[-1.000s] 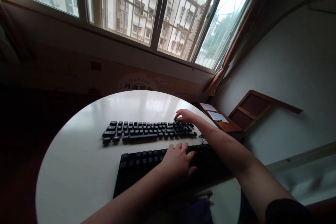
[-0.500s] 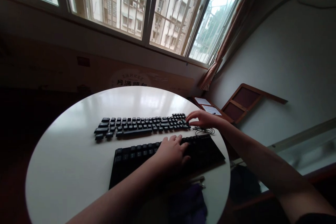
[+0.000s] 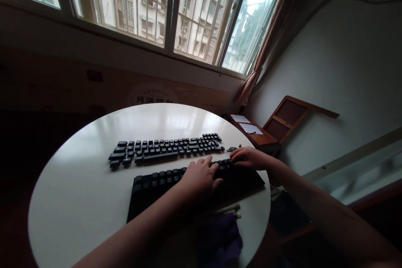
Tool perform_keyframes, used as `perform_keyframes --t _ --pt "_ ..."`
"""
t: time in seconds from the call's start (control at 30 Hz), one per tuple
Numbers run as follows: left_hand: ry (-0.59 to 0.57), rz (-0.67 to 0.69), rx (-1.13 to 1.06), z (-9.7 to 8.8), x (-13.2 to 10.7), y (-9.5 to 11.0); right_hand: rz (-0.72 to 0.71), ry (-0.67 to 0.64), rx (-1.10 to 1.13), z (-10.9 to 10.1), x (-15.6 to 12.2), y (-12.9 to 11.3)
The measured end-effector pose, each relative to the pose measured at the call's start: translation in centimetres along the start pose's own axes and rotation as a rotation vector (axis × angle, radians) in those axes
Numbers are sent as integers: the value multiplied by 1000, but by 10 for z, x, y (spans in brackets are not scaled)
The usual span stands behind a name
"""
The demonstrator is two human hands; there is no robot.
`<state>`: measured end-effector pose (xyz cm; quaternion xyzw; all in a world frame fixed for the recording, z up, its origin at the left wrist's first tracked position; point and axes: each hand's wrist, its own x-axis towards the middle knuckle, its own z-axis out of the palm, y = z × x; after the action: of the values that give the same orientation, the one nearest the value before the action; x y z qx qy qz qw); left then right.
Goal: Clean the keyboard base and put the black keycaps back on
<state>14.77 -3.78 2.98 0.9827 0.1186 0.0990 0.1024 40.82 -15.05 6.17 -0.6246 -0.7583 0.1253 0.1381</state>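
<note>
A black keyboard [image 3: 143,194] lies at an angle on the round white table [image 3: 72,201], with keycaps along its far rows and a dark, shadowed near part. My left hand [image 3: 201,178] rests over the keyboard's middle, fingers spread. At the keyboard's far right edge is my right hand [image 3: 249,158], its fingers bent and closed together; whatever is between the fingertips is too small to make out. Behind the keyboard, loose black keycaps [image 3: 160,157] stand in rows laid out like a keyboard, a long space bar among them.
A coiled black cable [image 3: 232,149] sits beyond my right hand. Near the table's front are a purple cloth [image 3: 221,238] and a slim metallic object [image 3: 234,209]. A wooden chair [image 3: 287,117] and papers [image 3: 250,129] are behind, under a barred window [image 3: 201,21].
My right hand has moved from the right end of the loose keycaps back toward me, to the keyboard's far right edge. The left hand stays on the keyboard. The view has shifted slightly.
</note>
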Motion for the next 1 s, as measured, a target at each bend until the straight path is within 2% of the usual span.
perform_keyframes --t 0.5,0.83,0.93,1.0 --pt "-42 -25 -10 1 1 -1 69 40 -211 14 -5 -1" --pt "-51 -26 -8 -4 1 2 93 120 -374 30 -3 -23" --pt "-53 -32 5 -4 1 2 75 181 -395 37 -10 -26" --pt "-44 -36 9 -3 1 1 63 282 -365 42 -17 -26"
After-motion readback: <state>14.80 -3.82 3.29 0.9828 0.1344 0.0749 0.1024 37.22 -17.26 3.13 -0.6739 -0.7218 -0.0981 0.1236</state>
